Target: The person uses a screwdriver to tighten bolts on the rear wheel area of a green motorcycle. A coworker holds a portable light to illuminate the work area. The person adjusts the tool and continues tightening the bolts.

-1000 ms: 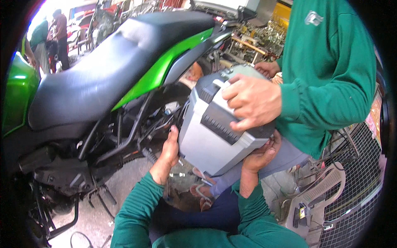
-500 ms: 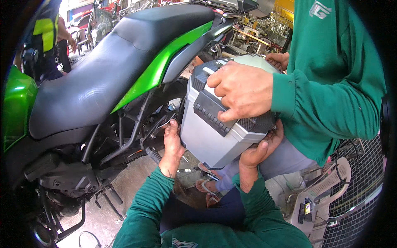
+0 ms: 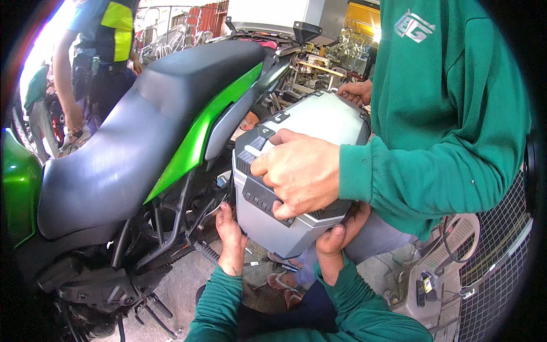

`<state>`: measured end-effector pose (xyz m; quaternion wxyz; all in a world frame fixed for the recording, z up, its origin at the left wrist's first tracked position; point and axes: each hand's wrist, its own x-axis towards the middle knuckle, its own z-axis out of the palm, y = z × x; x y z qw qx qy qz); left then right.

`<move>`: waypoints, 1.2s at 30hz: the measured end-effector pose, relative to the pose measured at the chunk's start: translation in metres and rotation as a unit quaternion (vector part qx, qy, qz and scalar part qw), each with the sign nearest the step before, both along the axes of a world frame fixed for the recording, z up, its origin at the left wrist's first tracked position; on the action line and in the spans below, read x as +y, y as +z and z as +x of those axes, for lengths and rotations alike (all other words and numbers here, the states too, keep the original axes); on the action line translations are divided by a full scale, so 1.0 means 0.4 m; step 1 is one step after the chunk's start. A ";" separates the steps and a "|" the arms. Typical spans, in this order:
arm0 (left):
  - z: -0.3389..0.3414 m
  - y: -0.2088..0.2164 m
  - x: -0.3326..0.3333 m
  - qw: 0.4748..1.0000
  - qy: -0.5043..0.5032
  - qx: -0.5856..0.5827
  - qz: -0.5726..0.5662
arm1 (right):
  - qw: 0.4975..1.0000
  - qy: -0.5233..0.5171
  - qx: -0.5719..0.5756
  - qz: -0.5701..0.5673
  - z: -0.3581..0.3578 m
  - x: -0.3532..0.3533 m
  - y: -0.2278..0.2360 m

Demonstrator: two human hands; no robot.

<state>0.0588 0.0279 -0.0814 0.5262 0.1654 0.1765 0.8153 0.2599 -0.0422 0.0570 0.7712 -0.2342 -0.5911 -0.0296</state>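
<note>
A silver side case (image 3: 268, 219) with black corner pieces is held up beside the rear of a green and black motorcycle (image 3: 216, 68). My left hand (image 3: 230, 236) presses on the case's side nearest the motorcycle, thumb pointing up. At the opposite lower corner my right hand (image 3: 337, 236) grips the case, its fingers partly hidden behind it. A co-worker in a green sleeve has one hand (image 3: 302, 168) on the case's top front edge and the other hand (image 3: 356, 92) at its far end. The case's mounting side is hidden from view.
Another silver case (image 3: 273, 12) sits over the motorcycle's tail. Bare frame tubes (image 3: 182, 211) run below the seat. At right are a beige plastic chair (image 3: 427, 279) and a wire mesh panel (image 3: 490, 285). A bystander in a yellow-panelled vest (image 3: 117, 34) stands beyond the motorcycle.
The view has tilted upward, so the motorcycle and side case appear lower, and more of the rear case and bystander shows. Both my hands and the co-worker's keep their holds on the side case.
</note>
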 end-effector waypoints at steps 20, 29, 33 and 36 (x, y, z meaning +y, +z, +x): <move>0.010 -0.004 0.008 1.000 0.006 -0.016 0.002 | 0.997 -0.062 -0.044 0.010 -0.024 -0.037 0.023; 0.000 -0.038 0.028 0.999 -0.025 -0.031 -0.009 | 0.996 -0.080 -0.036 0.032 -0.029 -0.034 0.015; 0.004 -0.057 0.046 1.000 0.006 -0.027 -0.002 | 0.993 -0.103 -0.042 0.035 -0.030 -0.025 0.029; 0.007 -0.063 0.043 0.999 -0.007 -0.039 0.012 | 0.994 -0.100 -0.043 0.012 -0.028 -0.025 0.035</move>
